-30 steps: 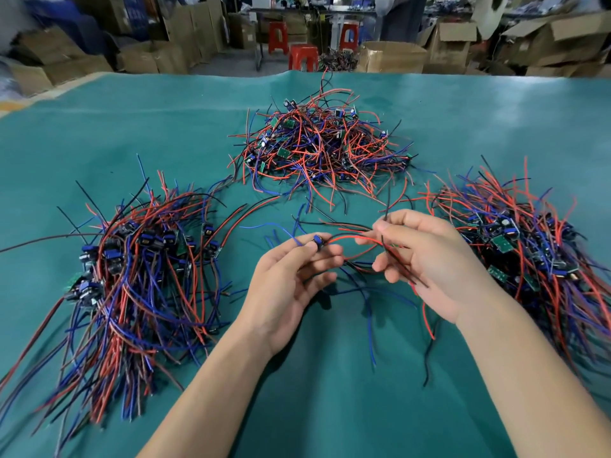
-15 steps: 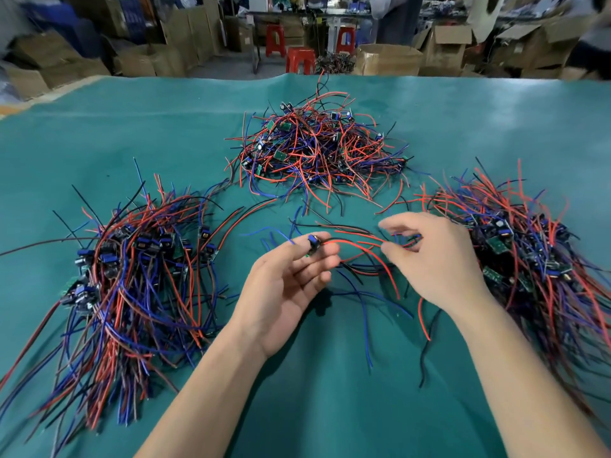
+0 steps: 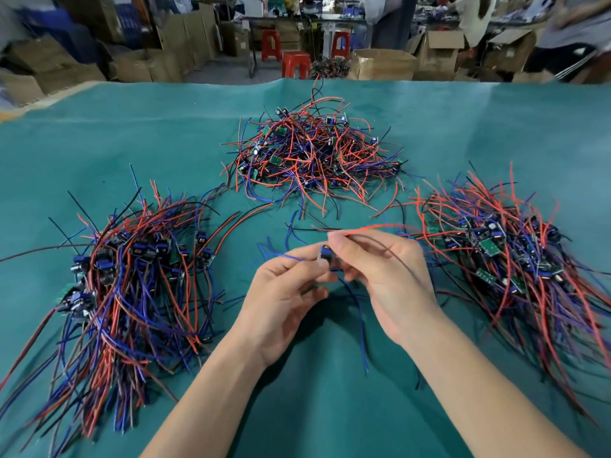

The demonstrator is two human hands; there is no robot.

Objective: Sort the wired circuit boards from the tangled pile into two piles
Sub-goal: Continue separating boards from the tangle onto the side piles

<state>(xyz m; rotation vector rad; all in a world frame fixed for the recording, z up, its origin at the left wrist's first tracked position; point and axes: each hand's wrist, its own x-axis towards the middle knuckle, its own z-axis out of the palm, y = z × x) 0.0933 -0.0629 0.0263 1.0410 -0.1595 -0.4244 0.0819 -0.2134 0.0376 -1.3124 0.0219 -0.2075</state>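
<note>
The right hand [image 3: 380,269] has closed in beside the left hand [image 3: 284,292] — both now pinch one small board [image 3: 325,252] and its wires above the green cloth [image 3: 99,143], between the side piles.

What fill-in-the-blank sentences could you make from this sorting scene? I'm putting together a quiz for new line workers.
1. Wired boards lie in ____ separate piles on the green table cover.
2. The left hand and right hand meet over a small board with a ____ component.
3. The right hand pinches a ____ wire that runs toward the right pile.
4. The tangled pile lies farther from the person than the ____ pile and the right one.

Missing words: three; blue; red; left
</note>
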